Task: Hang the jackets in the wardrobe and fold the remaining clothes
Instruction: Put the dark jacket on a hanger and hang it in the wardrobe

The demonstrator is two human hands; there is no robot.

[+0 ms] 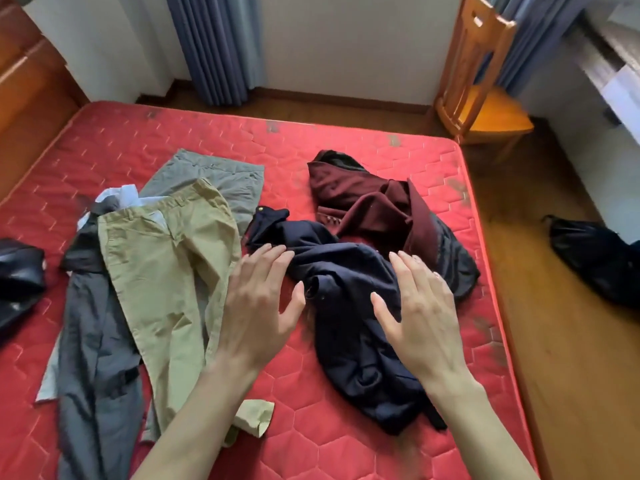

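Fingers on both hands are spread and straight, gripping nothing: I see my left hand (258, 299) over the gap between the khaki trousers (166, 271) and the navy jacket (349, 320), fingertips at the jacket's edge, and my right hand (420, 306) over the jacket's crumpled middle. Whether either palm touches cloth I cannot tell. The navy jacket lies bunched on the red mattress (298, 403), right of centre. Left of it the khaki trousers lie flat, overlapping grey trousers (93, 368) on their left and paler grey trousers (221, 174) behind, with a bit of white cloth (121, 195) poking out near the waistbands. A dark garment (19, 271) sits at the left edge of the mattress. Beyond the navy jacket, touching it, is a maroon jacket (367, 199), also crumpled. Bare mattress shows near me and along the far side. Right of the mattress edge is wooden floor with a black bag (595, 261); a wooden chair (481, 88) stands past the far right corner, curtains (214, 46) behind.
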